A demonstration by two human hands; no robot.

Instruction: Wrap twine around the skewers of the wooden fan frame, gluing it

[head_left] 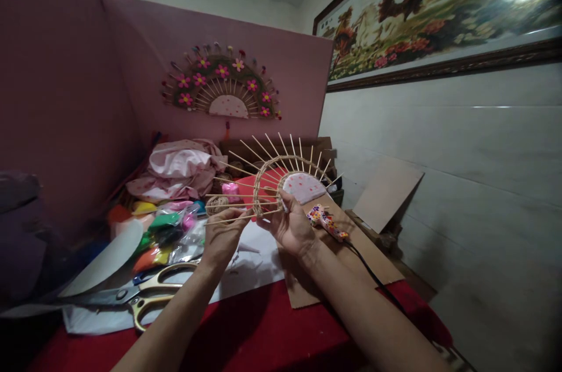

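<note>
I hold up a half-made fan (281,182) of thin wooden skewers fanned out from a pale half-round base, with a band of jute cord woven through the sticks. My right hand (293,226) grips the fan at its lower edge beside the base. My left hand (223,236) pinches the cord end at the lowest skewers on the left side. A ball of jute cord (216,205) lies just behind my left hand.
Gold-handled scissors (149,293) lie at the front left on white paper over a red cloth (263,331). A patterned glue gun (327,223) with a black cable rests on cardboard (373,258). Bags of coloured material (167,234), pink fabric and a finished flowered fan (222,85) on the pink board stand behind.
</note>
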